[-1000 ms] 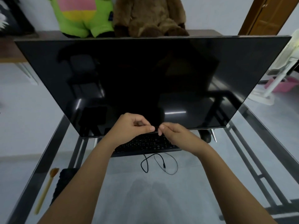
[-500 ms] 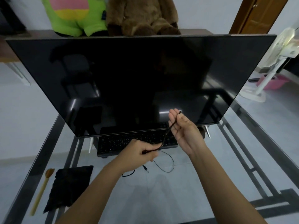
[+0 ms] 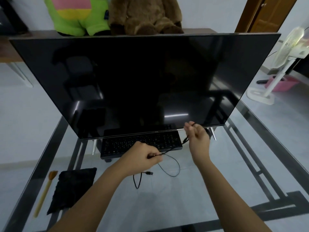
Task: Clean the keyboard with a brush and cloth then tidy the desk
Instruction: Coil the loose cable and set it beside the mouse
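A black keyboard (image 3: 127, 144) lies on the glass desk (image 3: 184, 206), partly under the big dark monitor (image 3: 142, 81). A thin black cable (image 3: 173, 171) loops on the glass in front of it. My left hand (image 3: 142, 158) pinches the cable near the keyboard's front edge. My right hand (image 3: 198, 136) holds the same cable higher up, at the keyboard's right end, fingers curled round it. A yellow-handled brush (image 3: 43, 193) and a black cloth (image 3: 71, 188) lie at the desk's left front.
The monitor stands on slim metal feet (image 3: 213, 133) and hides the rear of the desk. Two plush toys (image 3: 107, 14) sit behind it. A white fan (image 3: 275, 69) and a pink tub (image 3: 282, 83) stand on the floor to the right.
Both hands were together pinching the cable above the keyboard; they have drawn apart. The left hand dropped toward the front, the right moved right to the keyboard's end.
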